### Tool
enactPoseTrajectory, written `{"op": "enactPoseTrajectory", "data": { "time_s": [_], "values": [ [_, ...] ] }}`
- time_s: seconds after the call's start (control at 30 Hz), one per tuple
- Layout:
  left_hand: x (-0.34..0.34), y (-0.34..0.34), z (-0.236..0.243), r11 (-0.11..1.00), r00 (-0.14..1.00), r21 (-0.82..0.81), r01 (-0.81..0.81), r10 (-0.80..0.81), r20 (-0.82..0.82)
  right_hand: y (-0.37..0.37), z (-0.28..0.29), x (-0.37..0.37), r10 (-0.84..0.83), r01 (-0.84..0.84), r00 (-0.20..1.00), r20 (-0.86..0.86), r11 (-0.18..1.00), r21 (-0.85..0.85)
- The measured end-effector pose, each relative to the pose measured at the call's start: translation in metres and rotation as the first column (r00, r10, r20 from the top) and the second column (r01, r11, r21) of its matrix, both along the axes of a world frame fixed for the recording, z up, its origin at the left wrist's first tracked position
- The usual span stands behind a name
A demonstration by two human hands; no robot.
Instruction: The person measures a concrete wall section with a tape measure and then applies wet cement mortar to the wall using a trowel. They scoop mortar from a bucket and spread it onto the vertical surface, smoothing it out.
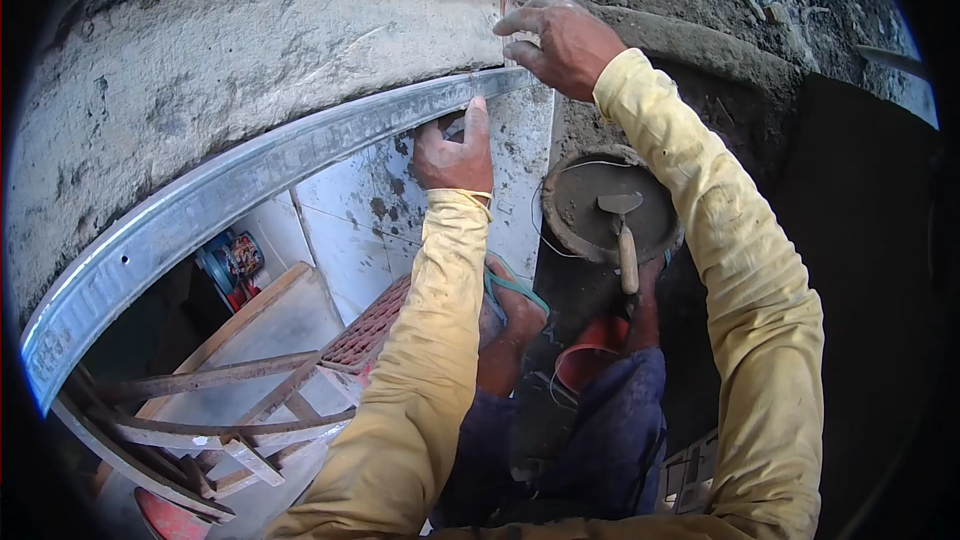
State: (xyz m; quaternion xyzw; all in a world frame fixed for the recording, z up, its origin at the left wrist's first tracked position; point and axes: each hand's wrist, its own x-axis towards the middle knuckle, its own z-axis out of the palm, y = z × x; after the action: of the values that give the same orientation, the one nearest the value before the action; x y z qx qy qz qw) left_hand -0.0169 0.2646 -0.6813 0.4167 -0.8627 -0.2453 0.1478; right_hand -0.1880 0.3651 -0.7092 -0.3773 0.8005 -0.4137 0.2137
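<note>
A long grey metal straightedge bar lies along the edge of a rough plastered surface, its near end reaching far to the left. My left hand grips the bar close to its right end, thumb on the face and the other fingers curled beneath, partly hidden. Just beyond that end, my right hand hovers with fingers stretched out and thumb apart, holding nothing that I can make out. By its fingertips a thin upright line with a reddish mark shows on the plaster edge.
A round pan of wet mortar holds a wooden-handled trowel; a red bucket stands near my feet. White tiles splashed with mortar lie below the bar. At lower left are wooden frames and a red perforated crate.
</note>
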Motion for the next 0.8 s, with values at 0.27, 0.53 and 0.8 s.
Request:
{"op": "enactPoseTrajectory", "data": {
  "time_s": [0.27,0.53,0.8],
  "values": [
    [-0.001,0.0,0.004,0.999,0.999,-0.011,0.038,-0.038,0.002,-0.023,-0.002,0.005,0.296,-0.189,0.842,0.451,0.945,-0.267],
    [-0.003,-0.001,0.004,0.995,0.996,-0.034,0.089,-0.09,-0.022,-0.036,-0.002,-0.004,0.252,-0.21,0.699,0.67,0.967,-0.144],
    [-0.002,-0.005,0.006,0.998,0.998,0.043,0.054,-0.053,-0.033,-0.038,-0.004,0.014,0.035,-0.032,0.761,0.648,0.999,-0.017]
  ]
}}
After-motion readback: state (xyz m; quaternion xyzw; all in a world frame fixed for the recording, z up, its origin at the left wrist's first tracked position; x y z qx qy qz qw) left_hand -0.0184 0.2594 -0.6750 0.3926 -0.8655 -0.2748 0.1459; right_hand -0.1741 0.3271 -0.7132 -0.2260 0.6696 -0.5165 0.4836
